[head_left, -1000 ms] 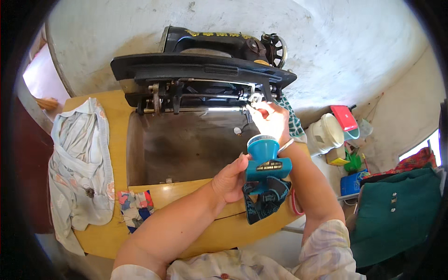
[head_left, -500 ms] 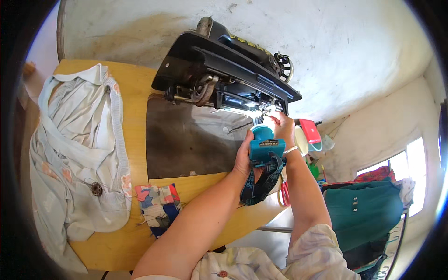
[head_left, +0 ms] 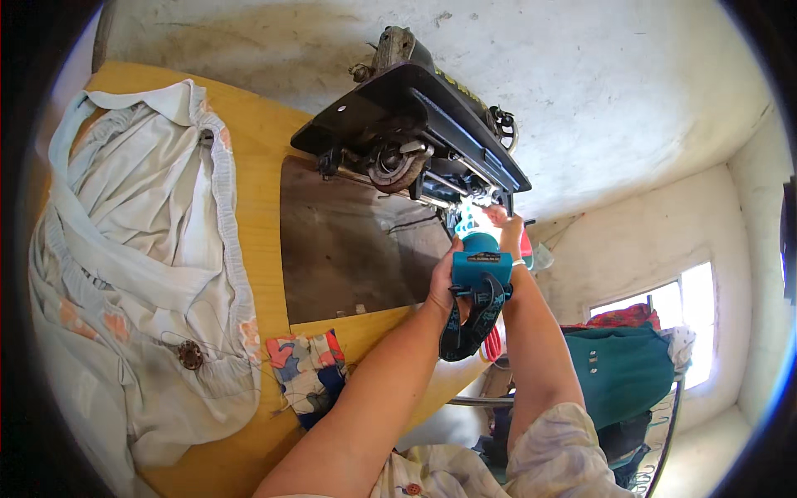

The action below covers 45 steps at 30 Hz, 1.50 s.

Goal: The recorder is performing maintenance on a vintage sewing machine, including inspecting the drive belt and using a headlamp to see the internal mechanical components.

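Observation:
A black sewing machine (head_left: 393, 101) is tipped up on the yellow wooden table (head_left: 257, 133), its rods and wheel underneath exposed above the dark opening (head_left: 349, 257). My left hand (head_left: 444, 282) is wrapped round a teal headlamp (head_left: 480, 267) with a dangling patterned strap, and its light falls on the metal parts. My right hand (head_left: 510, 228) reaches just beyond the lamp into the lit mechanism, fingers bent; what they grip is hidden in glare. Red-handled scissors (head_left: 491, 340) lie behind the strap.
A pale flowered garment (head_left: 141, 249) with a metal piece (head_left: 189, 354) covers the table's left, beside a patchwork scrap (head_left: 305, 369). A dark green cloth (head_left: 623, 373) hangs on a rack (head_left: 668, 427) at right, below a window (head_left: 697, 303). A red container (head_left: 526, 249) shows behind my right hand.
The view has swung, so the machine appears angled and the garment larger. The headlamp and both hands sit higher up toward the mechanism, the lamp closer to it.

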Each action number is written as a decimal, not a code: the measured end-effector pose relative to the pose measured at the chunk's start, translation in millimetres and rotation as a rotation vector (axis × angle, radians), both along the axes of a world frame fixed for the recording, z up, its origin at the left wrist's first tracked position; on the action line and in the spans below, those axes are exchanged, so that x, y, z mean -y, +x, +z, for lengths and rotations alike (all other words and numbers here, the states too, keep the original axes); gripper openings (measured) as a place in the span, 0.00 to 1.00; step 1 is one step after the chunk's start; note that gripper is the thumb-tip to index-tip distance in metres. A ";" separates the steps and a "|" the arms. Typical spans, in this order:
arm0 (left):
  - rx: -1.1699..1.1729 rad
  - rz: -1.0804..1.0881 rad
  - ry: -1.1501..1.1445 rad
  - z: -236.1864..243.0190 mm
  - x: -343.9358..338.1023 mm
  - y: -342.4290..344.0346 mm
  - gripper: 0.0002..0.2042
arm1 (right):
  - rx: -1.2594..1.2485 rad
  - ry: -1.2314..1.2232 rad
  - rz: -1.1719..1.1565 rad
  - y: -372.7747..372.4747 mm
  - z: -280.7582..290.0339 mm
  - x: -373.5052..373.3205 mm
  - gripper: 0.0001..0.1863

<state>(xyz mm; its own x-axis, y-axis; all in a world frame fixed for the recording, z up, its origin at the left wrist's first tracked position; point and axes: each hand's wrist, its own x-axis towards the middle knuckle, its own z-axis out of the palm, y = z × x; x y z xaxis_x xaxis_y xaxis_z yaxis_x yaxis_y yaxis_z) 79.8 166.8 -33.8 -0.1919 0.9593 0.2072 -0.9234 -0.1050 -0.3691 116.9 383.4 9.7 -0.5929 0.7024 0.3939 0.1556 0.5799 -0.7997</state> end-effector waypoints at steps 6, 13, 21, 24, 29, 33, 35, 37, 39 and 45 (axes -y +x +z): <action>0.108 0.148 -0.188 -12.9 0.5 -2.9 0.20 | 0.530 0.551 -0.186 -14.6 5.0 48.1 0.04; 0.159 0.071 -0.027 -9.8 -6.3 4.1 0.20 | 0.964 1.056 0.014 14.5 19.3 13.4 0.12; 0.114 0.030 -0.010 -3.1 7.2 -0.5 0.21 | 0.487 0.196 0.024 14.5 23.9 20.3 0.14; 0.161 -0.020 0.044 -4.3 3.9 0.7 0.21 | 0.482 0.154 0.008 13.3 23.9 17.4 0.16; 0.099 -0.010 0.108 -10.7 0.9 2.6 0.22 | 0.197 -0.539 0.115 3.1 14.7 42.2 0.19; 0.021 -0.039 0.109 -5.1 8.5 -3.8 0.23 | 0.106 -0.779 0.133 5.3 19.6 50.6 0.18; 0.035 -0.091 0.107 -7.9 6.9 -7.1 0.23 | 0.108 -0.748 0.156 11.3 16.3 56.3 0.18; 0.090 0.027 0.144 -15.9 -10.2 -4.2 0.22 | 0.103 -0.719 0.172 4.2 3.7 55.4 0.17; 0.098 0.008 0.146 -12.5 -5.8 -2.6 0.22 | 0.091 -0.688 0.181 -6.7 3.6 49.0 0.17; -0.023 -0.037 0.054 -12.1 2.8 -9.2 0.21 | 0.058 -0.598 0.228 -19.6 -19.9 48.2 0.15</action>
<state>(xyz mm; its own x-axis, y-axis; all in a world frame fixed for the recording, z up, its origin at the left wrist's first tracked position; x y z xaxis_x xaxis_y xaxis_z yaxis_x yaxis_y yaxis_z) 70.5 164.0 -45.9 -0.1508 0.9529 0.2632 -0.9345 -0.0506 -0.3523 97.3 335.2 -10.2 -0.7618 0.6447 -0.0643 0.1343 0.0600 -0.9891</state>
